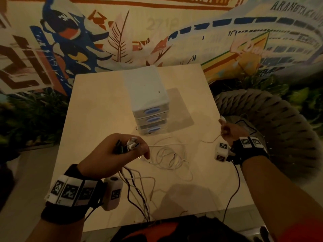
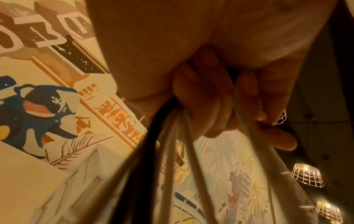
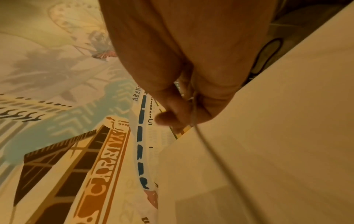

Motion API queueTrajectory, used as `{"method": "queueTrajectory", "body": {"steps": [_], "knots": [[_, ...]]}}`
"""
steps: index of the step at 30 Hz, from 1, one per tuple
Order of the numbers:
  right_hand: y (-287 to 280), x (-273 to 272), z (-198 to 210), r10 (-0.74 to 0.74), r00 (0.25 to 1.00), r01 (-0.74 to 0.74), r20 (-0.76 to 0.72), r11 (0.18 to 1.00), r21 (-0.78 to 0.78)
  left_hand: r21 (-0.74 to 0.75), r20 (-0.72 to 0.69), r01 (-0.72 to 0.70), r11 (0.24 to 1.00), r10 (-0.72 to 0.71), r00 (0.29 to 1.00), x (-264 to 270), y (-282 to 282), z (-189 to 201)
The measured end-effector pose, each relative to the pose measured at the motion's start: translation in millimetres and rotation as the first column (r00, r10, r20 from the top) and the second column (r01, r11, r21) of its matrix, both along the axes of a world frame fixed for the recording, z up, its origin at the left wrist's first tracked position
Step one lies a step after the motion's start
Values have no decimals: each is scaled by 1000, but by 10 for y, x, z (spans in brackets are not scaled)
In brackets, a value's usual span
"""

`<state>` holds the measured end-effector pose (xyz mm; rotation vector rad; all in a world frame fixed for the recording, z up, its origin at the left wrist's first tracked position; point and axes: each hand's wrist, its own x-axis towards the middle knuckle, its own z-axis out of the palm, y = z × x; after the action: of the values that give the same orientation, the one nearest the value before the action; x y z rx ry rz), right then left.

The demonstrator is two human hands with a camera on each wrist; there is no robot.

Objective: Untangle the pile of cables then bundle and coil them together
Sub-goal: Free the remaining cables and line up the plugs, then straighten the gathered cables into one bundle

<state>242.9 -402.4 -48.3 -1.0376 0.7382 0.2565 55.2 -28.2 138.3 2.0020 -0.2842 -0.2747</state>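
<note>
My left hand (image 1: 120, 152) is raised over the table's near middle and grips a bunch of cable ends (image 1: 130, 144), white and black plugs sticking out past the knuckles. In the left wrist view the fingers (image 2: 201, 94) curl round several white and black cords (image 2: 168, 151) that hang down. Loose white cable loops (image 1: 172, 156) lie on the table to its right. My right hand (image 1: 229, 131) is at the table's right edge and pinches one white cable (image 3: 199, 133) near its plug (image 1: 222, 118); that cable runs back toward the loops.
A white three-drawer box (image 1: 148, 100) with blue handles stands mid-table, just beyond the loops. The light wooden table (image 1: 97, 105) backs onto a painted wall. A woven grey chair (image 1: 272, 119) sits right of the table. A black wrist-camera lead (image 1: 234, 189) crosses the table's near right corner.
</note>
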Motion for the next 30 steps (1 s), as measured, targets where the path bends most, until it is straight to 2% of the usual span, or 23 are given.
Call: {"method": "queueTrajectory", "body": {"steps": [3, 6, 10, 13, 15, 18, 20, 23, 25, 28, 30], "knots": [[24, 29, 181, 128, 991, -128, 33, 992, 4, 111, 5, -7, 994, 6, 1000, 2, 37, -34], [204, -23, 459, 246, 964, -249, 104, 968, 19, 161, 13, -76, 984, 75, 997, 10, 32, -81], [416, -116, 807, 268, 933, -255, 239, 963, -86, 304, 27, -112, 946, 109, 994, 44, 99, -173], [549, -276, 1065, 270, 907, -271, 322, 962, -44, 322, 41, -137, 937, 131, 991, 80, 169, -207], [690, -427, 1200, 323, 877, -335, 355, 942, -31, 245, 38, -263, 933, 261, 964, 117, 155, -231], [975, -689, 1315, 474, 785, -471, 398, 875, -114, 57, -69, -420, 906, 424, 903, 182, 7, -266], [1164, -871, 1359, 590, 675, -526, 442, 806, -273, -69, -111, -431, 900, 422, 900, 226, -123, -237], [1440, -1103, 1414, 708, 532, -529, 464, 706, -472, -135, -137, -379, 915, 362, 922, 228, -354, -141], [1598, -1200, 1439, 737, 488, -495, 468, 675, -547, -164, -149, -384, 909, 362, 920, 210, -460, -126], [1737, -1271, 1459, 748, 475, -463, 464, 661, -591, -205, -122, -395, 896, 377, 918, 205, -513, -189], [1749, -1288, 1432, 804, 414, -466, 428, 591, -659, -260, -116, -438, 861, 422, 899, 230, -507, -224]]}}
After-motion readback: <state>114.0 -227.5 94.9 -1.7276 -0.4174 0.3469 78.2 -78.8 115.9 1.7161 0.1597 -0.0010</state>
